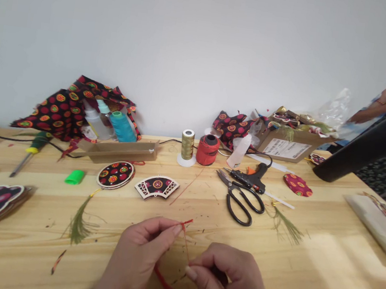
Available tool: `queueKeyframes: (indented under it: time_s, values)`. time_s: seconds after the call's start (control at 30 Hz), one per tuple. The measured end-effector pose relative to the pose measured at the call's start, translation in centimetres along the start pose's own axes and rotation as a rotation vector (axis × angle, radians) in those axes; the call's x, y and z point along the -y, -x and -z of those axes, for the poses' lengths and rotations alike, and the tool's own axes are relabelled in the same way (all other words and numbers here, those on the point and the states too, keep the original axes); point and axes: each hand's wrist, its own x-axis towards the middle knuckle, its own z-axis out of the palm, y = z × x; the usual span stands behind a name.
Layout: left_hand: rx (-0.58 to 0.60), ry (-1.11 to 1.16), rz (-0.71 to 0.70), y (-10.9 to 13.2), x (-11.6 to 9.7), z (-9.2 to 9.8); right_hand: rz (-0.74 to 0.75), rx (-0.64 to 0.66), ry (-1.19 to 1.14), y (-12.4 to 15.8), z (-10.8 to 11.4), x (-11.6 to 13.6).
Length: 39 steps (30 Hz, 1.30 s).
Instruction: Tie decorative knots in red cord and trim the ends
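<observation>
Low over the front of the wooden table, my left hand point(142, 256) pinches a small bundle of red thread point(187, 222) between thumb and forefinger. A red tail point(164, 282) of it hangs below that palm. My right hand point(228, 282) pinches a thin strand point(186, 245) that runs taut up to the bundle. Beyond my hands lie a fan-shaped ornament point(157, 187), a round ornament point(115, 175) and a green tassel point(80, 222). Black-handled scissors point(240, 200) rest to the right, beside a glue gun point(254, 177).
At the back stand a gold thread spool point(187, 146), a red thread spool point(208, 150) and a white bottle point(239, 151). Patterned fabric point(59, 108) covers a box with bottles. A screwdriver point(31, 151) lies left. A black cylinder point(363, 150) leans at right, near another person's arm point(370, 111).
</observation>
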Motion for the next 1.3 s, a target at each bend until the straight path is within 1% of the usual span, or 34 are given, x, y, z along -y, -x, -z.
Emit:
queueKeyframes:
  time_s: [0.2,0.4,0.57,0.77,0.9,0.97,1.1,1.17,1.2,1.23,1.3]
  values:
    - [-0.017,-0.052,-0.028,-0.1,0.0,0.0,0.079,0.105,0.0,0.3,-0.2,-0.2]
    - [-0.026,-0.076,-0.047,-0.1,0.1,-0.1,0.144,0.238,0.044,0.5,-0.5,-0.4]
    - [-0.001,-0.098,-0.056,-0.3,0.5,0.1,0.177,0.249,0.03,0.4,-0.9,-0.1]
    - [-0.002,-0.18,-0.097,-0.3,0.7,0.3,0.153,0.293,0.022,-0.1,-1.0,0.5]
    - [0.001,-0.214,-0.127,-0.2,0.7,0.1,0.142,0.317,-0.052,-0.3,-1.2,0.7]
    - [-0.019,-0.211,-0.156,-0.1,0.7,-0.2,0.158,0.317,-0.065,-0.3,-1.5,0.7]
    - [-0.098,-0.229,-0.227,0.3,0.9,-0.7,0.192,0.355,-0.059,-0.2,-2.3,-0.1]
    - [-0.106,-0.246,-0.242,0.4,1.1,-0.7,0.21,0.351,-0.078,-0.1,-2.7,-0.7]
    - [-0.107,-0.254,-0.246,0.4,1.2,-0.8,0.212,0.368,-0.086,-0.1,-2.8,-0.9]
    - [-0.107,-0.265,-0.249,0.4,1.2,-0.8,0.206,0.416,-0.091,-0.2,-2.9,-1.2]
    - [-0.1,-0.281,-0.256,0.4,1.3,-0.7,0.159,0.551,-0.061,-0.5,-3.0,-1.5]
